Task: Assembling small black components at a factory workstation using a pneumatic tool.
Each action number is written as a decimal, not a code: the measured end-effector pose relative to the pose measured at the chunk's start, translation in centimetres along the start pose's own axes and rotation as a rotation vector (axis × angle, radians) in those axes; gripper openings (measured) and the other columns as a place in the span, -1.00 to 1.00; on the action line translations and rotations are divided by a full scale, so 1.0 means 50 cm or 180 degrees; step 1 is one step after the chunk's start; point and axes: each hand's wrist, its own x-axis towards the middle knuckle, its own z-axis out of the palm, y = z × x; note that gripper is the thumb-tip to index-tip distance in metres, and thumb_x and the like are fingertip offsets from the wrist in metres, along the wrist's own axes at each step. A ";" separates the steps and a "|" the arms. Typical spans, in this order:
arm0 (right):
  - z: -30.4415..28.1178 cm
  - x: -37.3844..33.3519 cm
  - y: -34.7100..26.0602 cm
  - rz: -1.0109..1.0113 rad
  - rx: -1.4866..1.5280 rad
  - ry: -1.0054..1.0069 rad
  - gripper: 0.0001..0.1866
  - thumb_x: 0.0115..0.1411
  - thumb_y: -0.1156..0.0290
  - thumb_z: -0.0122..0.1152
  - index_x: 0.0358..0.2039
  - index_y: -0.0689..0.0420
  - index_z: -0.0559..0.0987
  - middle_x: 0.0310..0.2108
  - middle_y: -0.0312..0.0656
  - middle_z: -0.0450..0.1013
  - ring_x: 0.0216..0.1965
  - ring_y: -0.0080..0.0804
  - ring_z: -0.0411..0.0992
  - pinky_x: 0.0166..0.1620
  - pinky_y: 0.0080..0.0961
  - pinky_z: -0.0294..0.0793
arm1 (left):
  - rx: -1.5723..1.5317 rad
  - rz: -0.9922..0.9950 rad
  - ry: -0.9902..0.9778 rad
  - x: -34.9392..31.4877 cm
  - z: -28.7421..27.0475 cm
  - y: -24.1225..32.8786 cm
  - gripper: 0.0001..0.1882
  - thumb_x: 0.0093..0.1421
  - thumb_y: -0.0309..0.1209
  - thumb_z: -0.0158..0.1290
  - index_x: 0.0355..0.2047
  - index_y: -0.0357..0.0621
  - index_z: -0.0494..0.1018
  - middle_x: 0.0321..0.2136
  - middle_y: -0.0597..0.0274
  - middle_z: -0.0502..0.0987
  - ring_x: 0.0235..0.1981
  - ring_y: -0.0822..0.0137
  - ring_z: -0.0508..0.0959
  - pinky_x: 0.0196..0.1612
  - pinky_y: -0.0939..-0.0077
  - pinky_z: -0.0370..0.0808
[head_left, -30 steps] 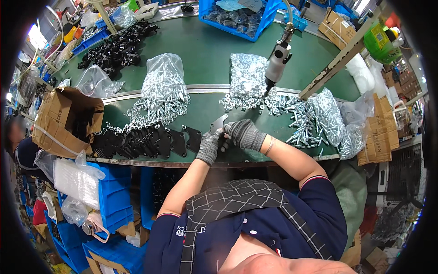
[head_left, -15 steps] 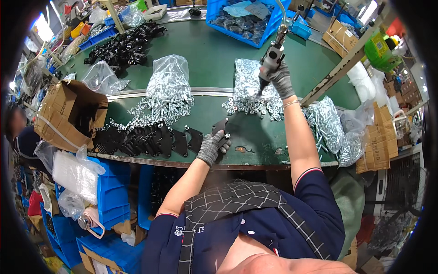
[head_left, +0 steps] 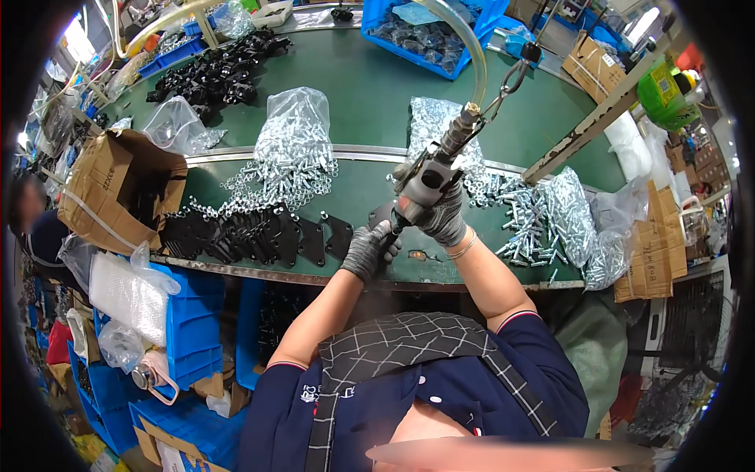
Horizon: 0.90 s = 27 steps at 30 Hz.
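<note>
In a grey glove, my right hand (head_left: 443, 218) is wrapped round a silver-and-black air screwdriver (head_left: 425, 186), which slants down to the left. The tool's lower end is beside my left hand (head_left: 364, 252), also gloved and closed on a black metal plate (head_left: 381, 213) near the bench's front edge. My hands and the tool hide much of this plate, and the exact contact at the tool tip is hidden. To the left, several similar black plates (head_left: 285, 237) stand in an overlapping row, with small silver fasteners on top of some.
A bag spilling silver bolts (head_left: 295, 145) lies behind the row. More bolts (head_left: 528, 228) lie at right by a clear bag (head_left: 572, 216). An open carton (head_left: 118, 185) stands left, a blue crate (head_left: 429, 51) far back. An air hose (head_left: 474, 59) hangs above; a metal post (head_left: 582, 118) slants at right.
My right hand has brought the air screwdriver down and left, from over the bag of silver fasteners to the plate at my left hand. My left hand stays nearly in place.
</note>
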 end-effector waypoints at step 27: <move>-0.153 0.032 -0.038 0.0296 0.1442 0.0890 -0.58 0.04 0.19 0.19 -0.16 0.07 0.29 -0.25 -0.27 0.32 -0.28 -0.49 0.34 -0.23 -0.53 0.42 | 0.3912 -0.0146 -0.0540 -0.254 -0.184 0.200 -0.70 0.13 -0.26 0.03 -0.29 -0.28 0.44 -0.60 0.33 0.44 -0.52 0.56 0.40 -0.45 0.62 0.38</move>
